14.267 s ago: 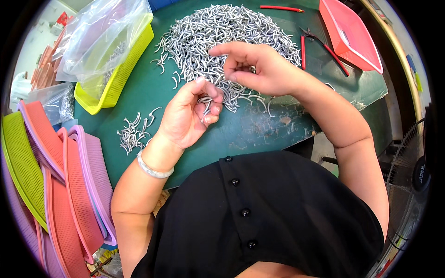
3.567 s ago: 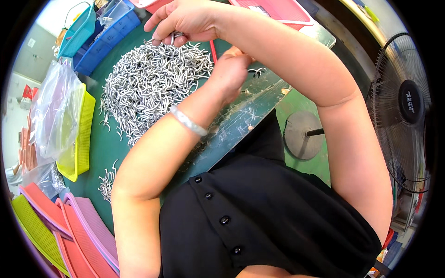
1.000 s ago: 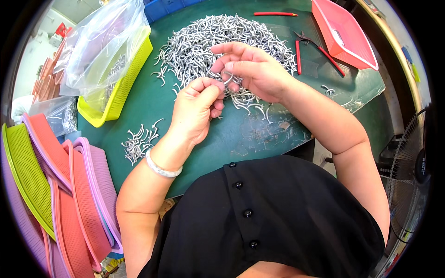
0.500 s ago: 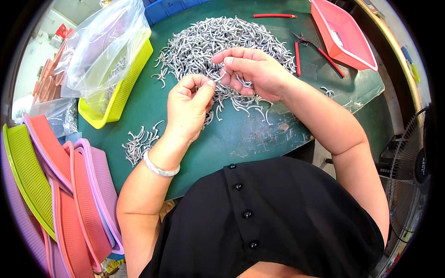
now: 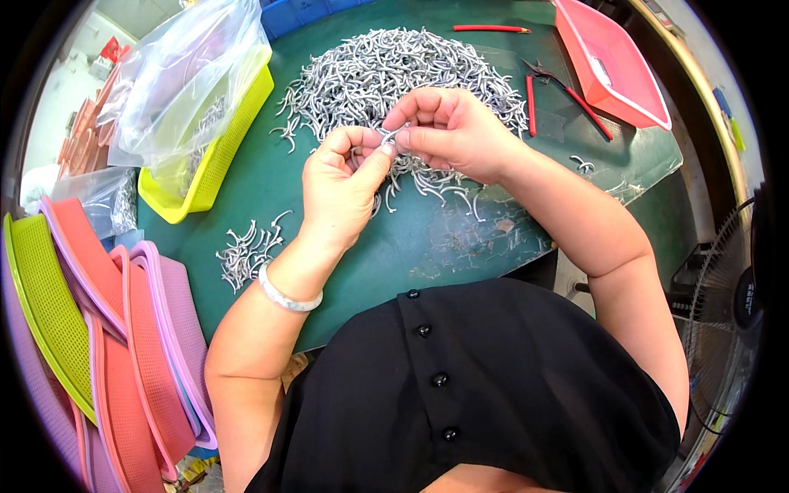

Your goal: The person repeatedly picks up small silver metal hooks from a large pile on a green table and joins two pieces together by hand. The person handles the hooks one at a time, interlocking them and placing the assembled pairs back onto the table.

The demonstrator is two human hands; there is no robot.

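A large pile of small curved grey metal pieces (image 5: 394,66) covers the far middle of the green table. Just in front of it, my two hands meet, fingertips almost touching. My left hand (image 5: 341,189), with a pale bangle at the wrist, is closed in a pinch on one curved metal piece (image 5: 392,135). My right hand (image 5: 464,135) also pinches at that piece with thumb and forefinger; its other fingers curl and are partly hidden. By my left forearm lies a smaller heap of similar pieces (image 5: 245,253).
A lime-green basket (image 5: 234,115) with a clear plastic bag (image 5: 185,74) stands at far left, above stacked baskets (image 5: 152,329). Red-handled pliers (image 5: 583,109), a red stick-like item (image 5: 491,29) and a coral-pink basket (image 5: 608,97) lie far right. A fan (image 5: 723,304) stands at right.
My right hand has closed from a looser, more open shape into a pinch and come in to my left fingertips. My left hand has shifted slightly right, still holding a metal piece.
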